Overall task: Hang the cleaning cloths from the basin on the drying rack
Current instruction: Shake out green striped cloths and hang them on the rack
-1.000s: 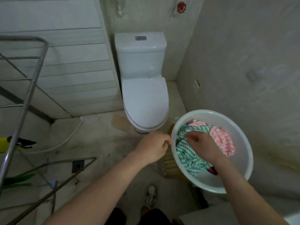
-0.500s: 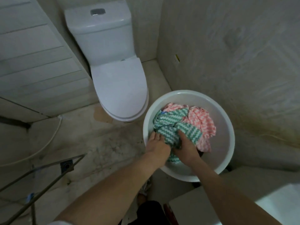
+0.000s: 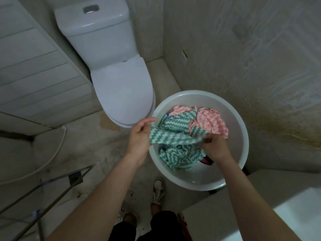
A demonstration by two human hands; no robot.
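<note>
Head view: pinching green cloth (image 3: 172, 138) at both ends w/ L hand (image 3: 139, 137) and R hand (image 3: 215, 147), fingers curled, cloth stretched between fingertips just above basin (image 3: 242, 136). Dug into pile 0.5 s ago; now lifted off pink cloths (image 3: 209, 122) beyond R fingers. Prob. ready to carry to drying rack (image 3: 87, 168) — well left of L fingers.

One basin (image 3: 232, 122). At least two green cloths (image 3: 173, 137), the tangle hiding any more. One or two pink cloths (image 3: 208, 122), hard to tell. One toilet (image 3: 121, 87). One drying rack (image 3: 52, 190). Two hands: left hand (image 3: 139, 136), right hand (image 3: 215, 146).
</note>
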